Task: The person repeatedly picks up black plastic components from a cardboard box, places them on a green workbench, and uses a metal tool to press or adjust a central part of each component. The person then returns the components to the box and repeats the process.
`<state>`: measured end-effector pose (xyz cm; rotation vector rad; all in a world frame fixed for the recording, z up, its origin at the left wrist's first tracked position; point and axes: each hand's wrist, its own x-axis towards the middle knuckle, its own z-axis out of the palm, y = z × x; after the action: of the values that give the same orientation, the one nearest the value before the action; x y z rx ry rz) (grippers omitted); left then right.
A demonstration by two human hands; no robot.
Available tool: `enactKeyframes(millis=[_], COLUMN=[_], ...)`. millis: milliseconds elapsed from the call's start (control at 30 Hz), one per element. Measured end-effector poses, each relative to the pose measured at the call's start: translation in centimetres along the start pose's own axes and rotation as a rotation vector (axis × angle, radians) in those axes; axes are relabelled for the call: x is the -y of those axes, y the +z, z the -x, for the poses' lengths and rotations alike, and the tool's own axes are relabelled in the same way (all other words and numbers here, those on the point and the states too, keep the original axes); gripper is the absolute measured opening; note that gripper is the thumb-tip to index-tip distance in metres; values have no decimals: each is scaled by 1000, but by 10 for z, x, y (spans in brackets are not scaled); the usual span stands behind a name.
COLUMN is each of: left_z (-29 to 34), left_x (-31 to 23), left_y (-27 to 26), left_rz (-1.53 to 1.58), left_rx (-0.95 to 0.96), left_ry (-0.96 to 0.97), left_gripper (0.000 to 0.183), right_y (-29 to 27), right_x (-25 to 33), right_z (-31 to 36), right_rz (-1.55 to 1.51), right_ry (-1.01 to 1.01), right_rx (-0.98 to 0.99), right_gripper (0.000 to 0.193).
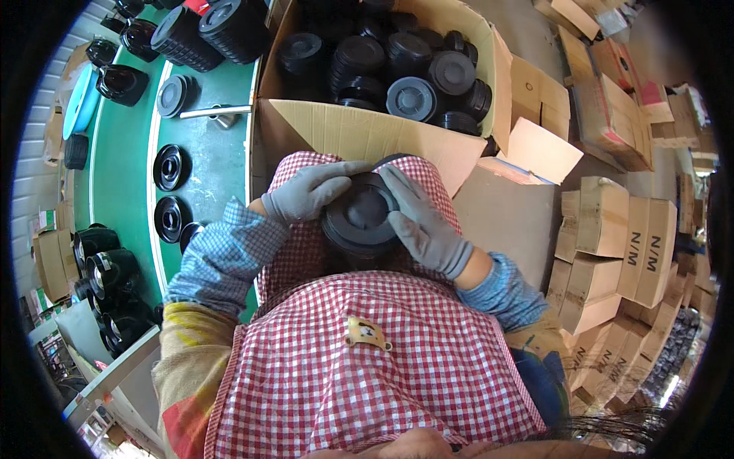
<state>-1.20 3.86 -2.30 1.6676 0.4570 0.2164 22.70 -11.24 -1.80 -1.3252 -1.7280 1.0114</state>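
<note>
Between my knees stands a stack of round black plastic discs (361, 217), shaped like lids, with a raised ring and a flat centre on the top one. Both of my hands wear grey gloves. My left hand (315, 191) presses against the stack's far left side, fingers together and reaching over its rim. On the other side, my right hand (425, 222) grips the right edge, its fingers stretched away from me and its thumb near the rim. The lower part of the stack is in shadow.
An open cardboard box (367, 126) full of black discs stands just ahead. At left runs a green workbench (222, 157) with black rings (172, 168), disc stacks (233, 30) and a small metal cylinder (223, 117). Cardboard cartons (600, 218) are piled at right.
</note>
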Motion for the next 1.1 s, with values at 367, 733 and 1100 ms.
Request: enactKeyframes(millis=[367, 733, 1100], left_z=[-124, -80, -84], left_x=[94, 42, 25], left_y=[-10, 26, 8], left_rz=[-169, 348, -398], left_rx=[373, 307, 224], left_ry=[1156, 40, 536], left_gripper=[40, 42, 43], right_y=[6, -23, -31], right_x=[22, -13, -55], right_z=[-61, -61, -74], right_rz=[698, 463, 101], right_ry=[-467, -581, -464], right_rx=[333, 533, 707], right_gripper=[74, 81, 71])
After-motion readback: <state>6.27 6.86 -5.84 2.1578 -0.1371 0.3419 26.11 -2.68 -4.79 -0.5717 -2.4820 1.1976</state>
